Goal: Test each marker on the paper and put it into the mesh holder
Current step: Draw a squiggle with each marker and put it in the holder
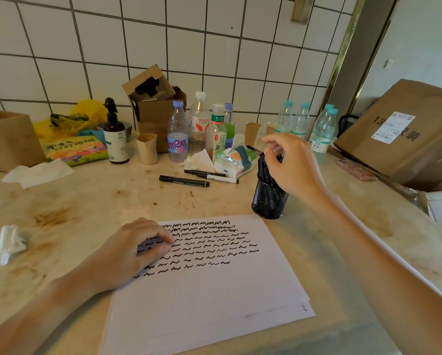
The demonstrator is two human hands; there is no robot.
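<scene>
Paper (214,290) lies at the front of the counter (86,201), its upper half filled with rows of black squiggles, the lower half blank right down to the near edge. Left hand (135,252) rests on the sheet's left margin, fingers loosely curled and pressing down, holding nothing. Right hand (289,162) hangs over the mesh holder (268,201), fingertips bunched at the tops of the black markers (264,170) standing inside; whether it actually pinches one, I cannot tell. The holder stands just beyond the paper's far right corner, close but apart.

Further back, three markers lie loose: a thick black one (184,181) in front, a slim black one (204,173) behind it, and a white-barrelled one (221,178), all just in front of a tissue pack (234,161). Bare stained counter opens between them and the paper.

Labels now: a bottle (178,134) reads "mem", its neighbour (198,124) carries red lettering, "Wahaha" I think, and a green-labelled bottle (217,131) shows "东方树". The colourful packet (76,149) has Chinese print too small to read. The cardboard box (406,129) on the right shows "13" and a shipping label.
</scene>
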